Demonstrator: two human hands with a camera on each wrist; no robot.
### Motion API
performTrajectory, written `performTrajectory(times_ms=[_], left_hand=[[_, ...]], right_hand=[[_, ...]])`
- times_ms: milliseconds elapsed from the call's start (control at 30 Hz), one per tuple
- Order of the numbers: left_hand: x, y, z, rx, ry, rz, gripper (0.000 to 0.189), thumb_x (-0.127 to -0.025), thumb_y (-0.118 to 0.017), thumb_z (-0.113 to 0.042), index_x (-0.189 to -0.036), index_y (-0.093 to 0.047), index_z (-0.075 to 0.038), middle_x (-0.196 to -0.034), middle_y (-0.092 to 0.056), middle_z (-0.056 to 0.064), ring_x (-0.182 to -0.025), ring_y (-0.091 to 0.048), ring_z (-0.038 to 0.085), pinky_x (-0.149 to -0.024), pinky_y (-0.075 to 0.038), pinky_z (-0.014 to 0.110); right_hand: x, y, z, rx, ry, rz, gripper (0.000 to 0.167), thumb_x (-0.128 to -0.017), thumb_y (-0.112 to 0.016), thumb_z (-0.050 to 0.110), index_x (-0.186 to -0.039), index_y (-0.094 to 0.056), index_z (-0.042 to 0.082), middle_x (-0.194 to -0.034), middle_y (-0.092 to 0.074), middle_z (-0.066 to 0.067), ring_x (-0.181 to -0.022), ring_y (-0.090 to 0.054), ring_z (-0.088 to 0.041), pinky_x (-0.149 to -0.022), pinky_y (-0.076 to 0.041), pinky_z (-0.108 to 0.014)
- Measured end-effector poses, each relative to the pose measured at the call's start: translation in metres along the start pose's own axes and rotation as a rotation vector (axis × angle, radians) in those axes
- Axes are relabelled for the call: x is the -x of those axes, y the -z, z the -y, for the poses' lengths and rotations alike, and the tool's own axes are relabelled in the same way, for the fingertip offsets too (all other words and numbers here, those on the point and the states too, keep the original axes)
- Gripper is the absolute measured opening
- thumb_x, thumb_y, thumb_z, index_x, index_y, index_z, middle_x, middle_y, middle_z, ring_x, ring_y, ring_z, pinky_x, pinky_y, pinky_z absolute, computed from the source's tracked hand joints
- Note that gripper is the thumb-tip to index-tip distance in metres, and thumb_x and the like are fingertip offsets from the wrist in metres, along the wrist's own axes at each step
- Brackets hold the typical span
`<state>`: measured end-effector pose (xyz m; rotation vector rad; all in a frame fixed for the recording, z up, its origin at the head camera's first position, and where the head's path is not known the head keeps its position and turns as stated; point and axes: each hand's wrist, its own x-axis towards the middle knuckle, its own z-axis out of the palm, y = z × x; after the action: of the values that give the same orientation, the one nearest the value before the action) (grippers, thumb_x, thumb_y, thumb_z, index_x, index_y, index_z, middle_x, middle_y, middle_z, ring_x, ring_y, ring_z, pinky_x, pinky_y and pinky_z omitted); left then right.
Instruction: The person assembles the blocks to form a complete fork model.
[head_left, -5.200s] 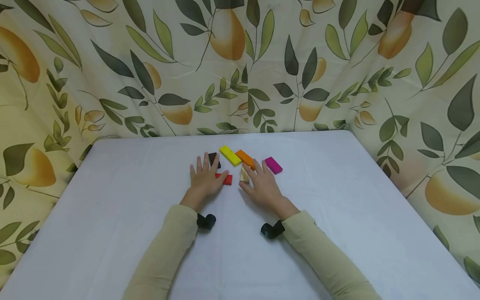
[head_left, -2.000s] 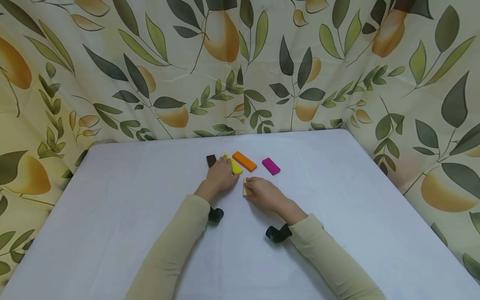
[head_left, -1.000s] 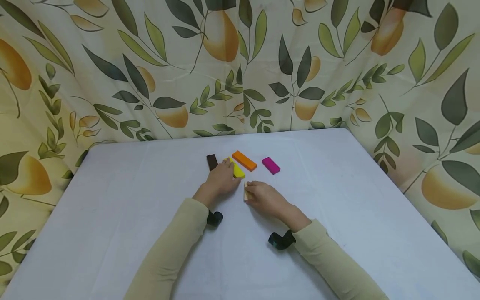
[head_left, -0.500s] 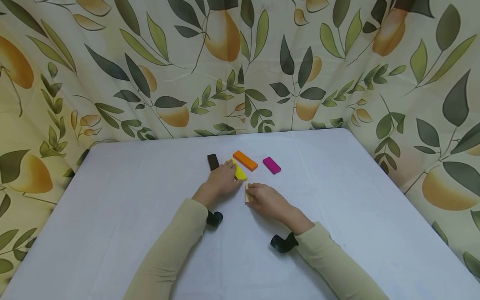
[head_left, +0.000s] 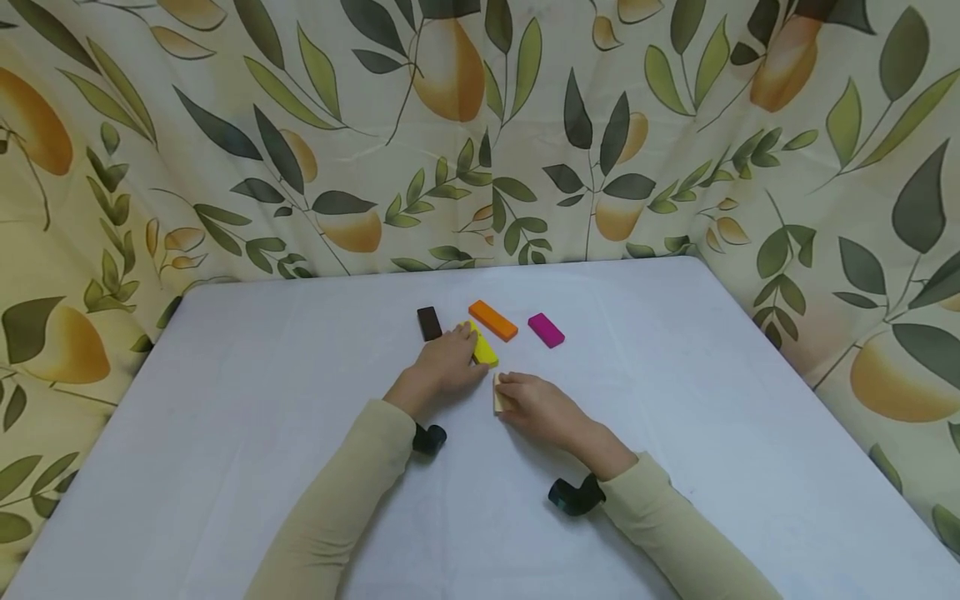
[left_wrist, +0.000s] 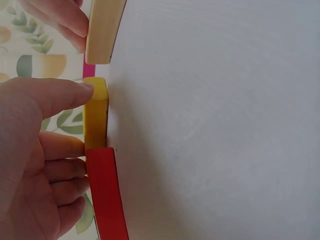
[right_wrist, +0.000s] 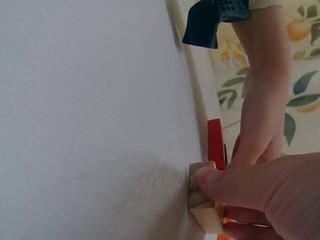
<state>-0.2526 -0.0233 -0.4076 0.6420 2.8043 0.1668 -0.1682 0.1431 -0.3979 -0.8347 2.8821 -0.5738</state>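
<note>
Left hand grips yellow block, thumb on its near end, likely steadying it, red block beside it; right hand pinches wooden block nearside of yellow block, probably for control.

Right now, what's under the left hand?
The left hand covers part of the yellow block; the left wrist view shows a red block, hidden from the head view. Anything else beneath can't be seen.

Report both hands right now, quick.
Left hand: touching the yellow rectangular block; whether it grips cannot be told.
Right hand: closed, holding the pale rectangular wooden block.
</note>
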Motion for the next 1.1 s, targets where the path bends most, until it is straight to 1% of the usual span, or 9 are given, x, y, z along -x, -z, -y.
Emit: performTrajectory(times_ms=[200,567,833,900,1100], left_hand=[[0.003,0.0,-0.003,0.005,-0.007,0.001,0.067,-0.092,-0.046,-0.044,-0.142,-0.031,-0.001,-0.149,-0.023,0.015,-0.135,-0.023,0.026,-0.107,-0.023,0.038],[0.005,-0.001,-0.001,-0.013,-0.033,-0.005,0.067,-0.092,-0.045,-0.044,-0.141,-0.032,-0.001,-0.148,-0.023,0.015,-0.135,-0.024,0.026,-0.107,-0.024,0.038],[0.009,0.0,-0.004,-0.016,-0.052,-0.001,0.067,-0.092,-0.047,-0.043,-0.142,-0.031,0.0,-0.148,-0.025,0.014,-0.133,-0.027,0.027,-0.104,-0.028,0.04],[0.01,0.001,-0.005,-0.021,-0.055,-0.003,0.067,-0.092,-0.046,-0.043,-0.142,-0.031,0.0,-0.148,-0.025,0.014,-0.133,-0.027,0.027,-0.105,-0.028,0.039],[0.014,0.0,-0.005,0.009,-0.061,0.009,0.067,-0.092,-0.047,-0.042,-0.143,-0.029,-0.002,-0.149,-0.022,0.013,-0.135,-0.023,0.025,-0.107,-0.023,0.039]], right_hand=[[0.003,-0.002,0.0,0.011,0.014,-0.011,0.044,-0.079,-0.073,0.014,-0.117,-0.06,-0.003,-0.12,-0.058,-0.015,-0.111,-0.053,-0.029,-0.092,-0.044,-0.039],[0.006,-0.002,0.002,0.021,0.034,-0.018,0.044,-0.078,-0.074,0.014,-0.117,-0.06,-0.003,-0.119,-0.059,-0.015,-0.11,-0.054,-0.028,-0.091,-0.045,-0.038],[0.009,-0.002,0.004,0.028,0.059,-0.035,0.043,-0.078,-0.074,0.013,-0.115,-0.061,-0.005,-0.117,-0.059,-0.016,-0.109,-0.055,-0.029,-0.09,-0.045,-0.038],[0.01,-0.003,0.004,0.03,0.056,-0.042,0.043,-0.078,-0.074,0.013,-0.115,-0.061,-0.005,-0.117,-0.059,-0.016,-0.108,-0.055,-0.029,-0.09,-0.045,-0.038],[0.012,-0.004,0.005,0.025,0.05,-0.058,0.043,-0.077,-0.075,0.013,-0.114,-0.062,-0.004,-0.116,-0.059,-0.015,-0.109,-0.055,-0.029,-0.09,-0.045,-0.038]])
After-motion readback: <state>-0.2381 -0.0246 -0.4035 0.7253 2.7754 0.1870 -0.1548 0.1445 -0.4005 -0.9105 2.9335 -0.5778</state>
